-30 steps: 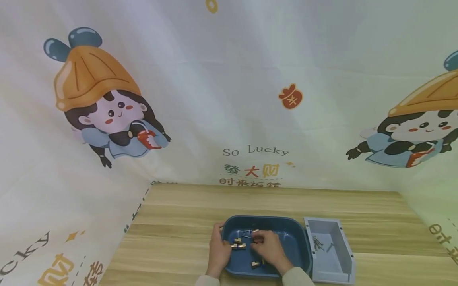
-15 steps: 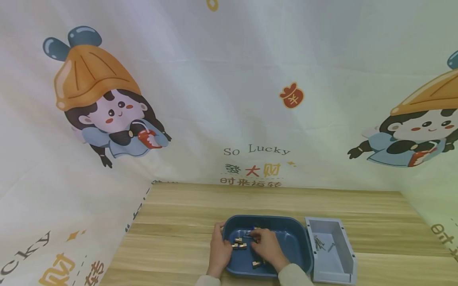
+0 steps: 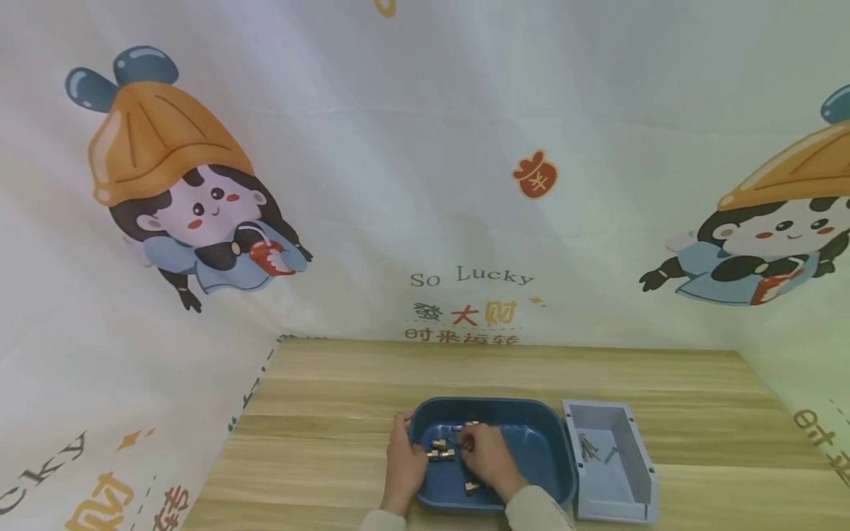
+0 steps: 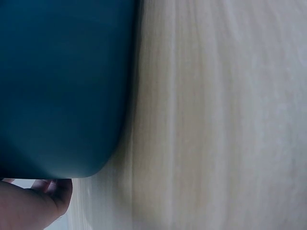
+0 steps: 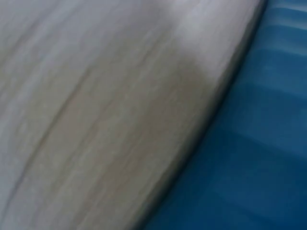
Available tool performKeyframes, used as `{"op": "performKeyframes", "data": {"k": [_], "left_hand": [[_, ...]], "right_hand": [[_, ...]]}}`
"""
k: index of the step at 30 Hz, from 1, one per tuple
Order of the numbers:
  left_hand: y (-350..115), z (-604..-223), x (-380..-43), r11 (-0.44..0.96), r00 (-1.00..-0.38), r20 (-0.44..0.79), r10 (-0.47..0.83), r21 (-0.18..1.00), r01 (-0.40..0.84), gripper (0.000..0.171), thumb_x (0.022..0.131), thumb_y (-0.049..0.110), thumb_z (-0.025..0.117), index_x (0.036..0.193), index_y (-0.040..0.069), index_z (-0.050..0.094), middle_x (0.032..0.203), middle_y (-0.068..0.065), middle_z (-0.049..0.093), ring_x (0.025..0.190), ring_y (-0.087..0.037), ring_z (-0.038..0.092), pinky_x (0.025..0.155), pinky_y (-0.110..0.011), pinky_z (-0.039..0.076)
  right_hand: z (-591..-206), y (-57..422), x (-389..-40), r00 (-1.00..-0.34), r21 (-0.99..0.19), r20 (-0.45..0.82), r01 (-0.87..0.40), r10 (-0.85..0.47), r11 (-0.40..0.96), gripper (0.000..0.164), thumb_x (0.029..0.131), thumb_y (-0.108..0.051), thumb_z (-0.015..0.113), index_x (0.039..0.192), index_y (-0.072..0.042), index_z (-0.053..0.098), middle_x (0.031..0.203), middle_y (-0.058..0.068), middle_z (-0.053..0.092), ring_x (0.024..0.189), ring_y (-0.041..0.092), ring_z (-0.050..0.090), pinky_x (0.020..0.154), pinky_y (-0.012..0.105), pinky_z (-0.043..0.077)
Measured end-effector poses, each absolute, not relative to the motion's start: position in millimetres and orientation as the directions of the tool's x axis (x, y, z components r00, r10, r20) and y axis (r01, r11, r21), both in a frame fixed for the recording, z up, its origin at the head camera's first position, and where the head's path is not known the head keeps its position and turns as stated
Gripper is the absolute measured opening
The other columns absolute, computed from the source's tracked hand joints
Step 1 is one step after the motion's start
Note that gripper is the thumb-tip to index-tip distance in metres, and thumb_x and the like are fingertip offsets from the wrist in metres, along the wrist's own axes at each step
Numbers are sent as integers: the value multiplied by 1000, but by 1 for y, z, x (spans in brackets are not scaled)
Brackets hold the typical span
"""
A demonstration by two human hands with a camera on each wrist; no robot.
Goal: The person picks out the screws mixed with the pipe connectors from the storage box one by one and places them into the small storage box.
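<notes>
In the head view a blue plastic basin sits on the table with several brass fittings inside. My left hand grips the basin's left side, thumb over the rim and fingers along the outer wall; in the left wrist view a hand shows at the edge of the blue wall. Over the basin's middle, my right hand pinches a small screw between thumb and forefinger, its tip pointing left toward the fittings. One more brass fitting lies near the front wall, partly covered by the right hand.
Against the basin's right side stands a grey open bin holding several screws. The wooden table reaches back to a printed cloth wall, with more cloth at both sides.
My right hand has shifted slightly left and nearer in the basin, with the screw at its fingertips. The left hand keeps its place on the rim. The head view has moved slightly.
</notes>
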State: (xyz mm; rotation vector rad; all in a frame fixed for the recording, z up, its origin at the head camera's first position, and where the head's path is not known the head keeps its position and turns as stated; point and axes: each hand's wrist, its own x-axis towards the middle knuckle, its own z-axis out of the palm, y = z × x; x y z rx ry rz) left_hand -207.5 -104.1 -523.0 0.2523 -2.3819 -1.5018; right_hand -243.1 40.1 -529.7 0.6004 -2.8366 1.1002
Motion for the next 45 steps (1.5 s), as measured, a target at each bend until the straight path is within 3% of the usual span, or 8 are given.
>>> {"op": "performKeyframes", "data": {"k": [11,18,29,39,45], "left_hand": [[-106,-524,-208,435,-934,169,-315,900,17,53,68,-20,44,117,-1,50,117,-28,59,108,-43,58,90,-56,46],[-105,-524,-208,427,-936,172,-307,904,26,54,68,-20,44,118,0,50,117,-27,59,107,-41,58,90,-55,47],[-105,-522,-210,435,-936,174,-307,900,25,54,68,-20,44,118,0,49,116,-27,59,107,-41,58,89,-54,47],[-105,-522,-209,431,-934,175,-310,902,26,55,67,-20,42,118,0,50,122,-27,57,113,-43,56,93,-56,45],[-105,-523,-209,430,-935,168,-312,903,18,56,66,-21,43,118,0,50,121,-27,58,113,-43,56,94,-57,45]], "right_hand": [[-533,38,-243,-914,-593,213,-402,-345,698,12,70,7,67,69,-5,68,62,0,62,56,5,50,50,19,42],[-532,39,-239,-932,-592,151,-353,-330,725,14,67,4,66,65,-9,60,59,-4,54,55,5,44,48,20,37],[-527,38,-240,-935,-604,96,-328,-343,726,15,72,2,66,65,-9,58,59,-5,51,52,6,43,46,20,36],[-530,42,-237,-916,-682,195,-384,-352,622,13,69,1,62,60,-7,56,54,-6,48,49,3,39,45,18,34],[-530,44,-238,-914,-718,183,-376,-362,585,9,69,0,62,63,-6,59,55,-6,50,49,1,40,46,17,35]]}}
